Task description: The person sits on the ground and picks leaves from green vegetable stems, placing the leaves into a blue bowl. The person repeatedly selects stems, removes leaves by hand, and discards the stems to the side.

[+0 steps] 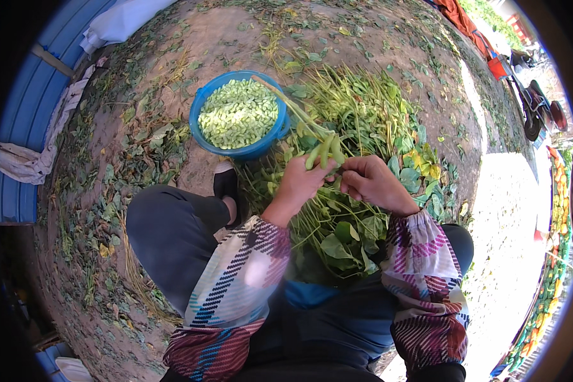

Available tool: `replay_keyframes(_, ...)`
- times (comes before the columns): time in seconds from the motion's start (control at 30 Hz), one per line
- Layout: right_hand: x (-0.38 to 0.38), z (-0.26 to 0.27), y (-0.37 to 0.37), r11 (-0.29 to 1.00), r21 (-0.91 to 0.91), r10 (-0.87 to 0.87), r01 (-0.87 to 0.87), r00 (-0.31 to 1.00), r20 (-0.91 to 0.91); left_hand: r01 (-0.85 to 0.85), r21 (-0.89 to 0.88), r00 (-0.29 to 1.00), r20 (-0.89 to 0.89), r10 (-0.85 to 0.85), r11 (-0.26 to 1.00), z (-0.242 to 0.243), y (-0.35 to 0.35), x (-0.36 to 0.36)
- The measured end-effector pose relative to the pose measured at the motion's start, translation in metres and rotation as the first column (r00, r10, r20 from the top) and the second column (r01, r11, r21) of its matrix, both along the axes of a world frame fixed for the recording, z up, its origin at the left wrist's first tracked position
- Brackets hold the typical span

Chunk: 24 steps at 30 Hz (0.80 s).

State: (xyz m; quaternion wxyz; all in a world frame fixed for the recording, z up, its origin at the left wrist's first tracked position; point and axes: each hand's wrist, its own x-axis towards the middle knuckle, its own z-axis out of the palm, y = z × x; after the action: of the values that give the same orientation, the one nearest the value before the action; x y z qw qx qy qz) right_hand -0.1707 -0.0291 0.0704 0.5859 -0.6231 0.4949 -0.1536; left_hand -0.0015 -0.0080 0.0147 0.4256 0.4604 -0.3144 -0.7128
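My left hand [303, 179] grips a cut bean stem [298, 111] with several green pods [325, 150] hanging at its near end. Close beside it, touching or nearly touching the pods, is my right hand [370, 181], its thumb and forefinger pinched together; whether something small is between them cannot be seen. The stem's far end reaches over the rim of a blue plastic basin [194, 112], which holds many shelled green beans [238, 113]. Beneath and beyond my hands lies a heap of leafy bean plants [358, 102], and more leafy stems [339, 238] lie between my legs.
Loose leaves [157, 143] litter the dirt ground around the basin. My dark shoe [226, 184] is just below the basin. A blue corrugated metal sheet [24, 105] with pale cloth [21, 162] stands at far left. At the right are sunlit ground [504, 215] and a wheeled object [537, 112].
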Motion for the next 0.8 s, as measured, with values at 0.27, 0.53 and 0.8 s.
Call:
replay_keyframes(0.27, 0.004, 0.006, 0.002, 0.949, -0.308, 0.006, -0.066, 0.981, -0.193, 0.096, -0.091, 0.992, 0.088, -0.088, 0.991, 0.004, 0.0, 0.001)
replay_keyframes(0.53, 0.0, -0.002, -0.006, 0.731, -0.679, -0.225, 0.06, 0.962, -0.157, 0.239, -0.102, 0.971, 0.042, -0.236, 0.966, 0.02, 0.002, -0.001)
replay_keyframes(0.8, -0.021, -0.013, -0.016, 0.845, -0.505, -0.237, 0.175, 0.97, -0.06, 0.386, -0.03, 0.921, 0.068, -0.384, 0.922, 0.019, -0.001, 0.016)
